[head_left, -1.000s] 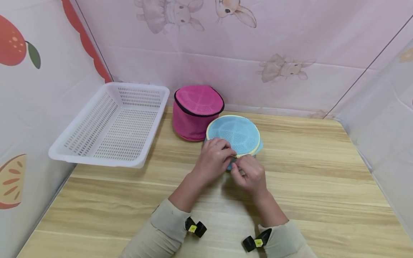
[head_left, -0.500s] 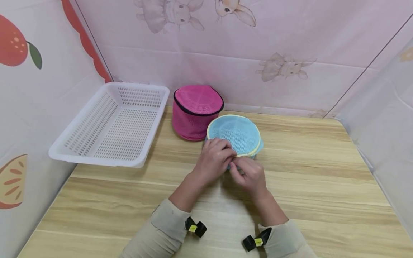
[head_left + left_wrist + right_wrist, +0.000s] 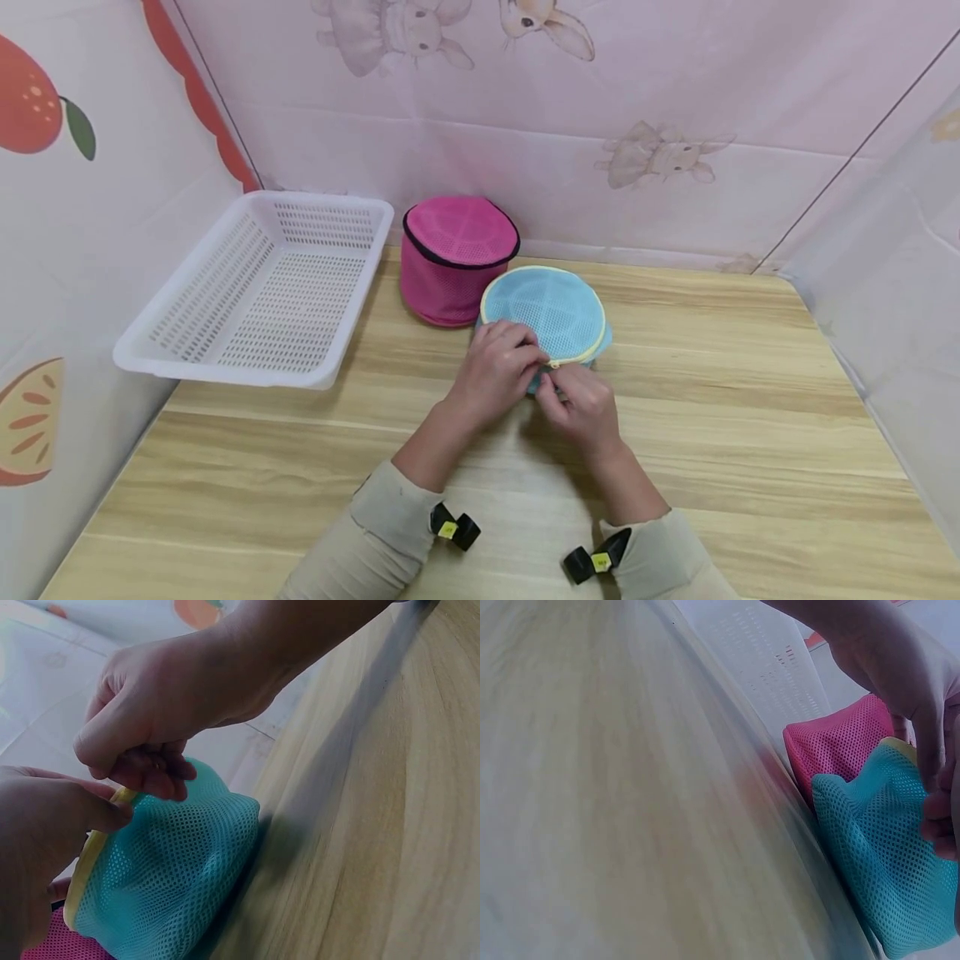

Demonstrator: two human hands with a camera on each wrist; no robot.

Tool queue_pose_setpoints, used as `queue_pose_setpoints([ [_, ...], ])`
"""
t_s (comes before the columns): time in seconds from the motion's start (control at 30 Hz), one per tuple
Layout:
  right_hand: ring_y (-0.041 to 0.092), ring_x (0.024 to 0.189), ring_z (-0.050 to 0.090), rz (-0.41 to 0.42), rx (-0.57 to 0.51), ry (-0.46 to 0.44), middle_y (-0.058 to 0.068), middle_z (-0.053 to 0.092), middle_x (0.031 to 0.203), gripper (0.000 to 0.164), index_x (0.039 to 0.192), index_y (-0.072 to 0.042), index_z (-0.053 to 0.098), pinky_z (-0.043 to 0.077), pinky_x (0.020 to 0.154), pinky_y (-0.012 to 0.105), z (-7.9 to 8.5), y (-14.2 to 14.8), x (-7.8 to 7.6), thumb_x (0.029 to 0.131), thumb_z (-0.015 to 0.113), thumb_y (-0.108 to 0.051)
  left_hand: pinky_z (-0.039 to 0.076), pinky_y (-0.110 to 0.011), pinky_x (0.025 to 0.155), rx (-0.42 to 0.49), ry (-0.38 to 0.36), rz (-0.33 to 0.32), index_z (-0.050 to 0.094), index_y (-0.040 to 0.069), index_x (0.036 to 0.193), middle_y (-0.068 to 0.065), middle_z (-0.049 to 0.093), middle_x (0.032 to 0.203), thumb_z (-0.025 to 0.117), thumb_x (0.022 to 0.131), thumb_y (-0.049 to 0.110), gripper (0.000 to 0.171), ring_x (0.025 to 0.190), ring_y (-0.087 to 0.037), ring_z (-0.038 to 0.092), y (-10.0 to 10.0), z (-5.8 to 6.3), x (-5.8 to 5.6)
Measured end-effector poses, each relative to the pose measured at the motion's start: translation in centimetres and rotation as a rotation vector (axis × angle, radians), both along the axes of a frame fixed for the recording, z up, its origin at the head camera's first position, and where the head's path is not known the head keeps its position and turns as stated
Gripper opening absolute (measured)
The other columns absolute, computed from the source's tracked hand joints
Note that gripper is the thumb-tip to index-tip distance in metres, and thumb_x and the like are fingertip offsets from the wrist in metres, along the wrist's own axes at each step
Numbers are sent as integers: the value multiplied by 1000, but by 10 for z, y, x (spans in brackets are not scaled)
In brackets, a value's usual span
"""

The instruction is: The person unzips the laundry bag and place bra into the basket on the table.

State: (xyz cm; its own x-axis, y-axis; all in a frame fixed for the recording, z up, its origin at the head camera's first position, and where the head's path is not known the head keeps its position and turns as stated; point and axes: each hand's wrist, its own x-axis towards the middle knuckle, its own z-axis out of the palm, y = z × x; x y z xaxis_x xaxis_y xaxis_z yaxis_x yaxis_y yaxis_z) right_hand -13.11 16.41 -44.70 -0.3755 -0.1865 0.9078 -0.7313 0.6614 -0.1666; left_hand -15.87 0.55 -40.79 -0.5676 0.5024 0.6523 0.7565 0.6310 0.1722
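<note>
A round blue mesh laundry bag (image 3: 546,310) with a yellow zipper round its lid stands upright on the table. My left hand (image 3: 495,367) pinches the yellow rim at the front of the lid, thumb and fingers on either side of it. Just to the right, my right hand (image 3: 585,404) has its thumb and curled index finger pinched together by the zipper, in front of the bag wall. A small yellow zipper slider (image 3: 555,364) shows between the hands. In the left wrist view the blue mesh side (image 3: 176,862) is wrinkled. What lies inside the bag cannot be seen.
A pink mesh laundry bag (image 3: 453,287) with black trim stands behind and left of the blue one, close against it. The white plastic basket (image 3: 358,287) sits at the left of the wooden table (image 3: 735,433). Printed cloth walls (image 3: 525,125) enclose the back and sides.
My right fingers have shifted slightly left and then back to the right along the zipper's front. The left hand keeps its pinch on the rim, and the bags have hardly moved.
</note>
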Motion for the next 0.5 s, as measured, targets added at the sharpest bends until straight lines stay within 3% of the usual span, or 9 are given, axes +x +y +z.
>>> queue_pose_setpoints([
  [0.5,13,49,42,-32,27,49,-1,42,56,22,61,-7,51,35,44,26,4,3,-3,83,52,-5,46,-33,89,20,-14,-22,80,18,83,4,66,90,78,81,12,7,92,-14,59,-2,3,-2],
])
